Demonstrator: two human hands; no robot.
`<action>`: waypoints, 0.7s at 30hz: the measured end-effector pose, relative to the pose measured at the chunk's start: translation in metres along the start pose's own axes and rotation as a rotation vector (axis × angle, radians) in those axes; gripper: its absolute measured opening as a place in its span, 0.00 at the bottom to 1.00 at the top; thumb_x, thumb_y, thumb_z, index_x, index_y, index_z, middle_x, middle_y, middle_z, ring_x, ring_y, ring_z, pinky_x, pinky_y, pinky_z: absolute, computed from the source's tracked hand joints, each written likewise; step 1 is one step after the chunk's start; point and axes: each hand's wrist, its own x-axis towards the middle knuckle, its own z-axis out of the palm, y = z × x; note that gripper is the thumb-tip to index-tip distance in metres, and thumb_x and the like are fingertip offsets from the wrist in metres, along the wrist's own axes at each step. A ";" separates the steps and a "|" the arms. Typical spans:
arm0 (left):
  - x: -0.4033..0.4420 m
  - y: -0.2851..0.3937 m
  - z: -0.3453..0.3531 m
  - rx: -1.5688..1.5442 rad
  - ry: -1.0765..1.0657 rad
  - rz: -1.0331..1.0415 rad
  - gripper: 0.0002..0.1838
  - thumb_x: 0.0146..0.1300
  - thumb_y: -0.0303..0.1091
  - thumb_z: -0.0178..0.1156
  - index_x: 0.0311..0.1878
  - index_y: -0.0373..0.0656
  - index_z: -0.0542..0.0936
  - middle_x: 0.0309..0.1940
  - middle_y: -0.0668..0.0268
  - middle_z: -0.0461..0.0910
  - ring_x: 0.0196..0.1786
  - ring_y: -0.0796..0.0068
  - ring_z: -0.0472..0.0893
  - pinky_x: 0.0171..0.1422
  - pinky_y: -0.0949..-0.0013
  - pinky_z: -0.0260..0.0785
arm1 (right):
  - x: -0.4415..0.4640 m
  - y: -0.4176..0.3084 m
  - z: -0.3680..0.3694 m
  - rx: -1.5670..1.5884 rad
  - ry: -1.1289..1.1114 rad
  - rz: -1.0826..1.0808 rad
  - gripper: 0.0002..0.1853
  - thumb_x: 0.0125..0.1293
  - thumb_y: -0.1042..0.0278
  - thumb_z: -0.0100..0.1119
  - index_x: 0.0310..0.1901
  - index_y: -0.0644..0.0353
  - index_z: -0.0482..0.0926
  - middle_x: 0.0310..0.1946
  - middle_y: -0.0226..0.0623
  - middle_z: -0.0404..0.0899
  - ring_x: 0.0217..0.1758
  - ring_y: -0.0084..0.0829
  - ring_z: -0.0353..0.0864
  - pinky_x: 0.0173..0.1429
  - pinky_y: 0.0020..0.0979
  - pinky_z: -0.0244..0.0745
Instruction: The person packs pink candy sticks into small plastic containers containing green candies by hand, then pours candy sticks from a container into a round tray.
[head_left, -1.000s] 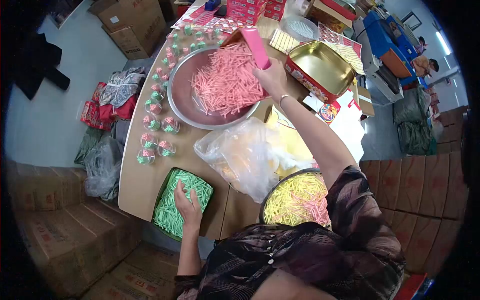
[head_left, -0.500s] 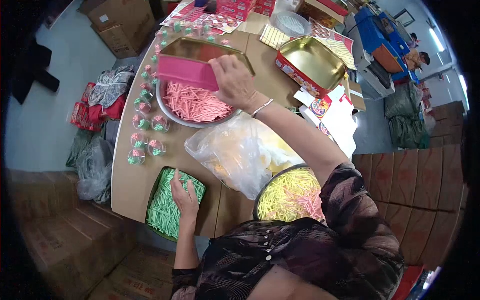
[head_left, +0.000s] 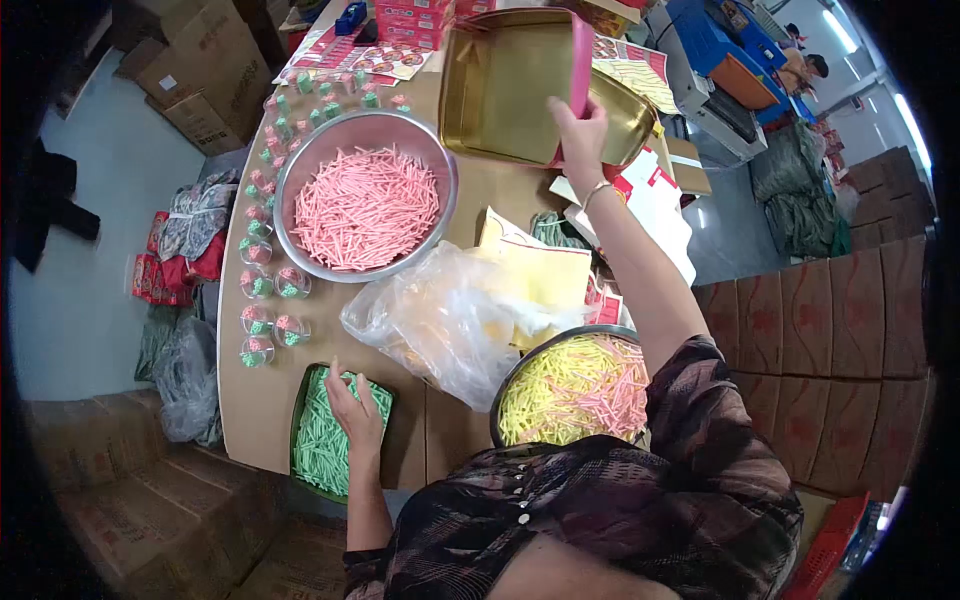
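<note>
My right hand (head_left: 582, 135) grips the near right edge of a rectangular tin (head_left: 510, 90), pink outside and gold inside. It is tilted, with its gold inside in sight, and nothing shows in it. Behind it, partly covered, is another gold-lined tin (head_left: 625, 115). My left hand (head_left: 357, 415) is held with fingers stretched apart over a tin of green sticks (head_left: 320, 440); whether it touches them I cannot tell. A steel bowl (head_left: 449, 215) of pink sticks (head_left: 365, 210) stands farther back. Close to my body is a bowl of yellow and pink sticks (head_left: 570, 395).
Several small clear cups (head_left: 292, 283) with pink and green pieces line the table's left side. A clear plastic bag (head_left: 430, 310) lies mid-table beside yellow sheets (head_left: 545, 270). Cartons (head_left: 800, 320) are stacked at right. Another person (head_left: 800, 72) is far back by blue machinery (head_left: 715, 45).
My right hand has carried the pink tin from above the pink sticks to the right, to the other gold-lined tin. The steel bowl is now uncovered. My left hand stays over the green sticks.
</note>
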 end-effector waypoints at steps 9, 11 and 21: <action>0.003 0.014 0.013 0.057 -0.103 0.073 0.24 0.68 0.31 0.47 0.66 0.33 0.63 0.49 0.52 0.71 0.45 0.59 0.72 0.53 0.61 0.66 | 0.060 0.102 -0.089 0.408 0.657 0.689 0.32 0.53 0.57 0.67 0.53 0.74 0.72 0.47 0.46 0.78 0.43 0.38 0.80 0.42 0.30 0.78; 0.005 0.021 0.015 0.070 -0.073 0.115 0.24 0.68 0.31 0.47 0.66 0.33 0.63 0.50 0.52 0.71 0.46 0.58 0.72 0.54 0.61 0.65 | 0.063 0.133 -0.104 0.500 0.549 0.578 0.36 0.53 0.54 0.67 0.57 0.74 0.70 0.52 0.50 0.75 0.48 0.40 0.78 0.47 0.35 0.77; -0.019 0.069 0.042 0.011 -0.264 0.232 0.23 0.68 0.31 0.48 0.64 0.33 0.66 0.51 0.51 0.72 0.48 0.57 0.72 0.55 0.61 0.65 | 0.026 0.105 -0.240 0.138 -0.347 0.424 0.29 0.65 0.54 0.58 0.58 0.73 0.72 0.54 0.54 0.75 0.60 0.44 0.73 0.61 0.35 0.70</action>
